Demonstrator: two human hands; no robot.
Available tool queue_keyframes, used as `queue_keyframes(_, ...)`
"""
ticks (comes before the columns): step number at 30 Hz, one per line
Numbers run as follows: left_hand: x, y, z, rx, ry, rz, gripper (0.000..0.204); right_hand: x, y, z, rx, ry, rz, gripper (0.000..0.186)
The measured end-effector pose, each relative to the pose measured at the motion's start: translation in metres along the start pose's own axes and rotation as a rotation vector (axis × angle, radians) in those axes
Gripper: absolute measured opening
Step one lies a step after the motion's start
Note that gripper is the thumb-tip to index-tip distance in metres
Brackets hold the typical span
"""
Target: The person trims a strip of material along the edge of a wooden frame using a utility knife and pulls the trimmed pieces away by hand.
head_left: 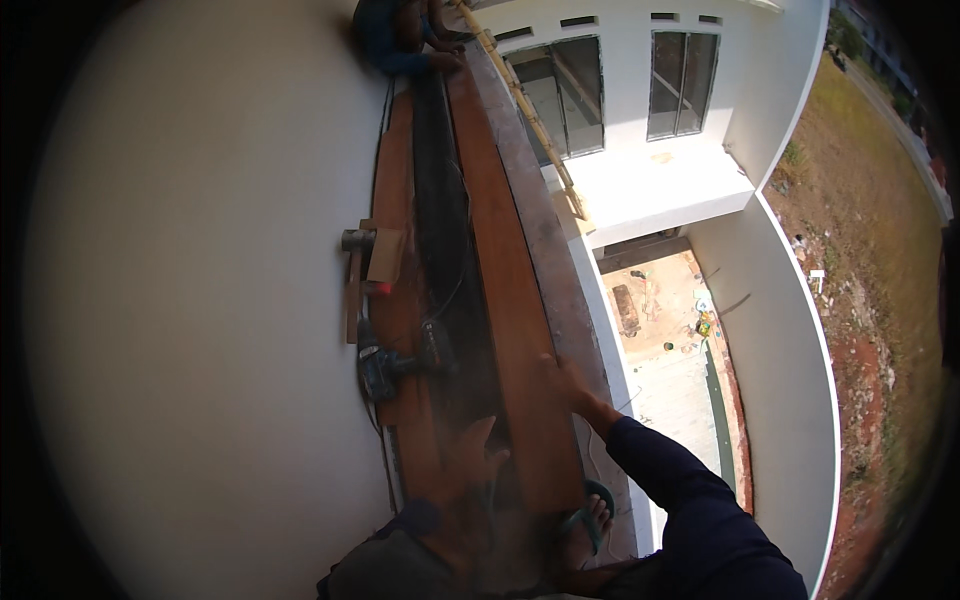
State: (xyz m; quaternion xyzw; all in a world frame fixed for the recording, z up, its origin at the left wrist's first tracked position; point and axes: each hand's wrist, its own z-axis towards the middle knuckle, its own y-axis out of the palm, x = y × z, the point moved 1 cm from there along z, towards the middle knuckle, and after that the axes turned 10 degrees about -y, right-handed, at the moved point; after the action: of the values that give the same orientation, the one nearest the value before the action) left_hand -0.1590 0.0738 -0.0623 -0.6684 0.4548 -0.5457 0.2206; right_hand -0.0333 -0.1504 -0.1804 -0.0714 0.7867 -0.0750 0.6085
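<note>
A long reddish-brown plank (505, 270) runs away from me along a narrow ledge. My right hand (569, 388) grips its right edge, thumb on top and the other fingers partly hidden at the side. To the left of that plank, my left hand (472, 458) hovers low over the dark gap strip (445, 210), fingers spread and holding nothing I can see; its outline is slightly hazy. A second brown plank (393, 170) lies along the wall. On it rests a dark cordless power tool (380, 372), near a cardboard piece (386, 255).
A co-worker (395, 40) crouches at the far end, a hand on the long plank. A bamboo ladder (525, 105) leans at the ledge's right side, where a drop opens to a lower yard (650, 300). A tall wall (200, 280) bounds the left. My sandalled foot (598, 510) is beside the plank.
</note>
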Motion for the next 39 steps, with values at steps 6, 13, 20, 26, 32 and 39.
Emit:
queue_keyframes(6, -0.008, 0.014, -0.068, 0.2, 0.19, 0.163, 0.078, -0.048, -0.008, -0.025, -0.014, 0.048, -0.202, 0.056)
queue_keyframes(13, -0.005, 0.004, -0.061, 0.235, 0.128, 0.141, 0.08, -0.047, -0.004, -0.021, -0.003, 0.023, -0.21, 0.06)
queue_keyframes(20, -0.015, 0.012, -0.06, 0.273, 0.088, 0.143, 0.082, -0.057, -0.005, -0.025, -0.052, -0.053, -0.301, 0.059)
queue_keyframes(26, -0.014, 0.013, -0.057, 0.279, 0.071, 0.126, 0.079, -0.038, -0.003, -0.024, 0.004, -0.107, -0.366, 0.057)
queue_keyframes(32, -0.014, 0.015, -0.056, 0.287, 0.059, 0.036, 0.078, -0.064, -0.005, -0.03, 0.071, -0.006, -0.31, 0.053)
queue_keyframes(39, -0.016, 0.01, -0.058, 0.282, 0.058, 0.048, 0.077, -0.061, -0.001, -0.03, 0.079, 0.0, -0.328, 0.052)
